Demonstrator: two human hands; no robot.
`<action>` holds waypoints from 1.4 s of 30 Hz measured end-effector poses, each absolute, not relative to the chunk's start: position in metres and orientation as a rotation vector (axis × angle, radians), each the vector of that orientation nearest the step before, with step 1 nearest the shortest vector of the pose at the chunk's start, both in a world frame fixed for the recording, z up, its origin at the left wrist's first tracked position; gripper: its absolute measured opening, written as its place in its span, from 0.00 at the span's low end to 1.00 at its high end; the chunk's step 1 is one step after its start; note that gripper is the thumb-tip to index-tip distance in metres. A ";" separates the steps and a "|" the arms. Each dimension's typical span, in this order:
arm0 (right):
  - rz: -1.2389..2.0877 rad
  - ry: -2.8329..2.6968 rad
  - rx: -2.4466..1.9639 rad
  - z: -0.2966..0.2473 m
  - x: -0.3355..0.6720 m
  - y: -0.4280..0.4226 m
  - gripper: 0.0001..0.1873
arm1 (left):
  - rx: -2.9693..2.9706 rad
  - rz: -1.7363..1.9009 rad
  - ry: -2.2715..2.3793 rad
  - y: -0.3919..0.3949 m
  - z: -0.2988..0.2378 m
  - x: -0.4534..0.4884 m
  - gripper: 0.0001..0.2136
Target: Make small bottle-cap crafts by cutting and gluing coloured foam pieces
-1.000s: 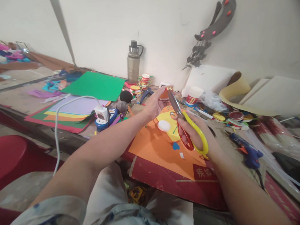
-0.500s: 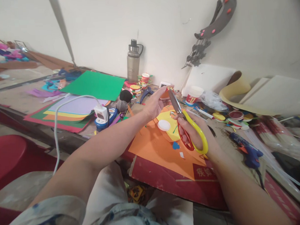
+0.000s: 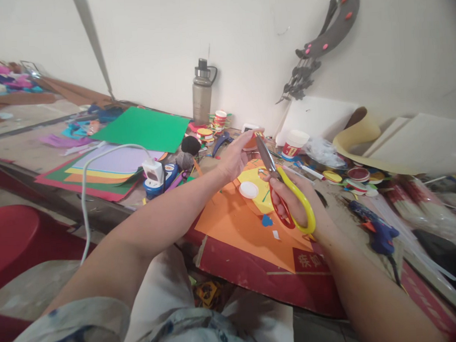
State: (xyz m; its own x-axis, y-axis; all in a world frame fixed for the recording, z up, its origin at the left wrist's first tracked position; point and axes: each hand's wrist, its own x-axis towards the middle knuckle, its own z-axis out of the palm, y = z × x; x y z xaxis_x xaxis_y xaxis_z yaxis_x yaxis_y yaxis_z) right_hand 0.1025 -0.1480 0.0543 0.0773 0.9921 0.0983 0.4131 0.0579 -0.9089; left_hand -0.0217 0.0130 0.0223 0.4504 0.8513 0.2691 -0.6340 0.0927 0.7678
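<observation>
My right hand (image 3: 289, 196) is closed around the red and yellow handles of a pair of scissors (image 3: 295, 198). The metal blades point up and away, their tips at a small orange piece (image 3: 251, 143) with a red and yellow edge. That piece is held in the fingers of my left hand (image 3: 238, 158), partly hidden behind the blades. Below the hands lie an orange sheet (image 3: 234, 231) and a yellow paper piece (image 3: 265, 202). On these rest a white round disc (image 3: 248, 190), a blue scrap (image 3: 267, 220) and a small white scrap (image 3: 276, 235).
Coloured sheets under a green sheet (image 3: 141, 129) lie at the left, near a charger on a blue socket block (image 3: 160, 179). A bottle (image 3: 202, 94) stands by the wall. At the right are a glue gun (image 3: 376, 230), a paper cup (image 3: 295, 144) and small round pieces.
Hardly anything differs. Both hands, the scissors and the orange piece keep nearly the same place; the view has shifted very slightly.
</observation>
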 end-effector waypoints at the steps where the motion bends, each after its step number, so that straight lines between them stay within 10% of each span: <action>1: 0.847 -1.472 -1.492 0.054 0.103 -0.148 0.24 | 0.973 1.124 0.274 0.013 0.022 -0.022 0.15; 42: 0.749 -1.536 -1.526 0.047 0.106 -0.146 0.17 | 0.899 1.183 0.326 0.013 0.023 -0.021 0.15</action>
